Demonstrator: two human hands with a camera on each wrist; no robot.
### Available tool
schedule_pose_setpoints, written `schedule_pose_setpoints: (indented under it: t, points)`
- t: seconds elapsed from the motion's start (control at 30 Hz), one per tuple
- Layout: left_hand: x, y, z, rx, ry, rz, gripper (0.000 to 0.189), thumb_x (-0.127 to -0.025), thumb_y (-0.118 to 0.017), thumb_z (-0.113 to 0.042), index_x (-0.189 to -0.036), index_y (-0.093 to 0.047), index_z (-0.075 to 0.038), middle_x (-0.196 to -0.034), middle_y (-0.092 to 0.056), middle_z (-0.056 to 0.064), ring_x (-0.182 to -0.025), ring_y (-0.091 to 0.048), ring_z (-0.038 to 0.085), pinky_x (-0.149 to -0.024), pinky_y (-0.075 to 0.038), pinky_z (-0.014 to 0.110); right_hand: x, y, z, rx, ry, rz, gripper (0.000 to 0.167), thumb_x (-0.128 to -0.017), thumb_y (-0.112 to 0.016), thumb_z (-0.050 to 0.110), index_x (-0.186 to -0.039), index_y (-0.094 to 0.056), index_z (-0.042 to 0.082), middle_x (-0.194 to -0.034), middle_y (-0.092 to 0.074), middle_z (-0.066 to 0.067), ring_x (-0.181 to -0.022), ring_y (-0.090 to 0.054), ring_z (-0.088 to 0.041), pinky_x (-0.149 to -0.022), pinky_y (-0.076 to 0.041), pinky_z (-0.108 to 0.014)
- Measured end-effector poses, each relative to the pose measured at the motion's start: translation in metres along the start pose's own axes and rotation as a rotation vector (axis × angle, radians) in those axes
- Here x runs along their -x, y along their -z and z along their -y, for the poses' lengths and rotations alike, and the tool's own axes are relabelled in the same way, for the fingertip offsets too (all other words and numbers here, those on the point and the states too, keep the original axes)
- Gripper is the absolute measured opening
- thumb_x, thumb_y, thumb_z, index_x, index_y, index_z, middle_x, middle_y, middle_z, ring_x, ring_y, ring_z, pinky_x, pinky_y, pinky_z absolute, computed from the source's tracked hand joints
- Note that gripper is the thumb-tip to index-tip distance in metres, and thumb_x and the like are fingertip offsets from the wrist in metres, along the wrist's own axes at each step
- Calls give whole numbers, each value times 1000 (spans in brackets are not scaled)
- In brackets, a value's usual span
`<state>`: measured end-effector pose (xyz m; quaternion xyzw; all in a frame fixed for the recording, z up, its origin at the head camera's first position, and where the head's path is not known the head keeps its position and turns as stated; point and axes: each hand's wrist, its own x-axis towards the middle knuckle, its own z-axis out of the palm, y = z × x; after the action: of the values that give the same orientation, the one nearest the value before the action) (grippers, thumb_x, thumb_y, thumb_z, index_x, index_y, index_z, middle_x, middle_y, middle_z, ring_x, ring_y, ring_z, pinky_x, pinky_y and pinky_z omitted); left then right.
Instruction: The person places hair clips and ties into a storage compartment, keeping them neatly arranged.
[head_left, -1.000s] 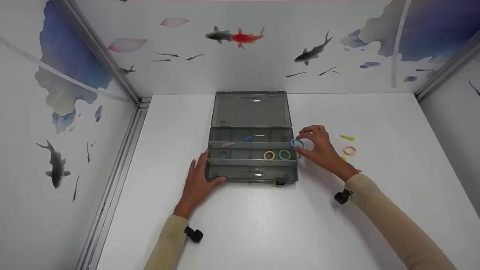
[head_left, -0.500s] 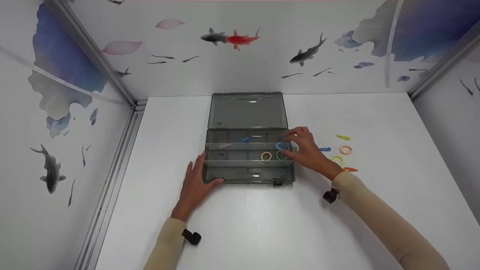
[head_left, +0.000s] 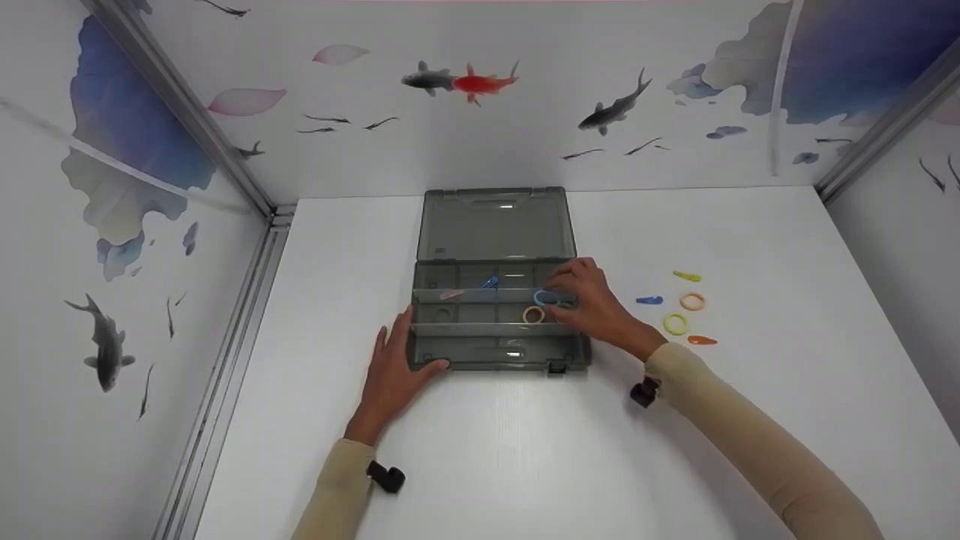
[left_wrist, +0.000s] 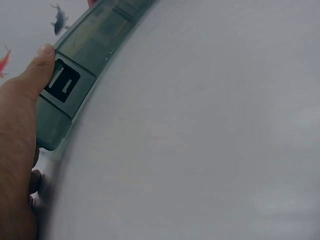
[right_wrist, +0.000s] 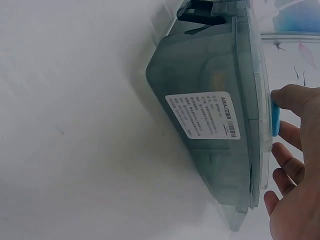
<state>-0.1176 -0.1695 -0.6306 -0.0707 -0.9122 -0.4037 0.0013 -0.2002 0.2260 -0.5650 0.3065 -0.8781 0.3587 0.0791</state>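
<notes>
A dark translucent compartment box stands with its lid raised at the back. My left hand rests on its front left corner, fingers along the side wall and thumb on the front rim. Over the right part of the box, my right hand pinches a light-blue ring between thumb and index finger, above the middle compartment. A cream ring lies in that compartment; the green ring is mostly hidden by the right hand. In the back compartment are a pink clip and a blue clip.
Right of the box on the white table lie a yellow clip, a blue clip, an orange ring, a yellow ring and an orange clip. A fish-printed wall rises behind the box.
My right hand has carried the light-blue ring leftward from the box's right edge to over the middle compartment, covering the green ring. The left hand has stayed at the corner.
</notes>
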Motion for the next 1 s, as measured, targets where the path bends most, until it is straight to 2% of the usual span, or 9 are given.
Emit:
schedule_pose_setpoints:
  t: [0.3,0.63,0.87,1.0]
  points:
    - [0,-1,2,3,-12,-5,118,-90,-79,-74,-179,-16,-31,-182,-25,10,-167,-11,50,-127,-27,74,-9,-11,9,-10,10,18,28,-91,-93,9,-114,-80,0,-127,-64,-21,-121,-49,-43,-104,-38,-63]
    - [0,0,1,6,14,6,117,-89,-78,-77,-179,-15,-34,-183,-24,7,-167,-9,52,-122,-28,80,-17,-23,20,5,2,82,29,-95,-89,15,-119,-80,2,-132,-64,-18,-128,-51,-40,-111,-41,-62]
    - [-2,1,-1,-12,-6,9,120,-90,-81,-72,-179,-16,-26,-182,-24,11,-168,-11,47,-131,-23,68,-25,-30,26,-26,26,92,26,-95,-89,13,-116,-80,1,-133,-65,-20,-125,-49,-40,-108,-40,-62]
    - [-1,1,-1,-7,1,11,119,-90,-80,-74,-179,-16,-27,-182,-25,11,-168,-11,48,-130,-24,70,-29,-33,29,-28,25,107,26,-97,-87,14,-118,-80,1,-134,-64,-21,-127,-49,-40,-109,-39,-64]
